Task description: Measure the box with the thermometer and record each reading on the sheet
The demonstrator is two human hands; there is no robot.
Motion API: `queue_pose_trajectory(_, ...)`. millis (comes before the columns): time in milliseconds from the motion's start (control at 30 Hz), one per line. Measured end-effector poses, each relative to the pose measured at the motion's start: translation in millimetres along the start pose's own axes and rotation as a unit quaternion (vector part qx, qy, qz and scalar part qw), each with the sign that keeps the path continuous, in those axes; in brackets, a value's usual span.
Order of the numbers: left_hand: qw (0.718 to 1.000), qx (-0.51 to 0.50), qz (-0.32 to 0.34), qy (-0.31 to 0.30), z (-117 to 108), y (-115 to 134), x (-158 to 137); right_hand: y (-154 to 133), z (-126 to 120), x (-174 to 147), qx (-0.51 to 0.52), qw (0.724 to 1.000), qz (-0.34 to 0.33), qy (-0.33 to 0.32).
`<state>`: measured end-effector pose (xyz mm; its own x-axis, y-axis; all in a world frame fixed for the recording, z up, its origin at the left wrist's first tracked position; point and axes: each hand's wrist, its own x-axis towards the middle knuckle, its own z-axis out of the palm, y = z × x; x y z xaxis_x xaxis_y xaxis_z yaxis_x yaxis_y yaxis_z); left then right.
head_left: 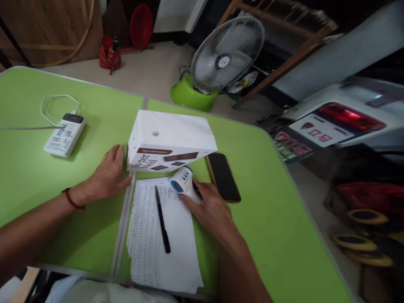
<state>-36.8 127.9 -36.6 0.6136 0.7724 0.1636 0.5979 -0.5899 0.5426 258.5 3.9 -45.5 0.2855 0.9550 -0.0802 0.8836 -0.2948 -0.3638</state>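
A white infrared thermometer [185, 183] with a blue rim is gripped in my right hand [214, 210], low over the top of some paper sheets [179, 235]. My left hand [107, 174] is spread beside the left end of a white box [173, 130] marked "Super Meal"; whether its fingertips touch the box I cannot tell. On the sheets, which carry dense handwriting, lies a black pen [162, 223]. To the right of the box is a dark phone [223, 176] lying flat.
A white power bank [65, 134] with a cable lies at the left of the green table [268, 235]. Beyond the far edge stand a fan [224, 61] and a green stool [194, 94]. At right is a white vehicle tail with a red light [350, 118].
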Motion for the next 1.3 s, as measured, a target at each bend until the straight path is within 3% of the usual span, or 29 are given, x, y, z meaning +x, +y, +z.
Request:
queue_pose_trajectory(67,0.99,0.113,-0.033,-0.073,-27,-6,-5,0,0,-1,0.007,1.0,0.003,0.006)
queue_pose_trajectory(100,0.982,0.162,-0.065,-0.073,-41,-11,-6,0,0,-1,0.009,1.0,0.001,0.008)
queue_pose_trajectory(233,0.95,0.245,-0.19,0.04,-85,-38,-2,-1,2,-2,0.008,1.0,-0.004,0.012)
queue_pose_trajectory(333,0.934,0.206,-0.274,0.102,-96,-59,0,0,4,-1,0.012,1.0,0.005,0.02)
queue_pose_trajectory(533,0.914,0.156,-0.359,0.11,-92,-91,-5,2,6,0,0.013,0.999,-0.006,0.031)
queue_pose_trajectory(667,0.915,0.088,-0.371,0.133,-89,-96,-6,1,4,0,0.012,1.0,0.001,0.017)
queue_pose_trajectory(767,0.916,0.127,-0.357,0.134,-84,-84,-4,0,3,-1,0.01,1.0,0.009,0.01)
queue_pose_trajectory(967,0.922,0.178,-0.27,0.213,-69,-62,-4,1,4,0,0.008,1.0,0.01,0.01)
queue_pose_trajectory(1133,0.93,0.174,-0.223,0.234,-62,-57,-5,0,4,0,0.011,1.0,0.012,0.008)
queue_pose_trajectory(1300,0.922,0.207,-0.219,0.244,-60,-61,-6,3,7,0,0.006,1.0,-0.01,0.028)
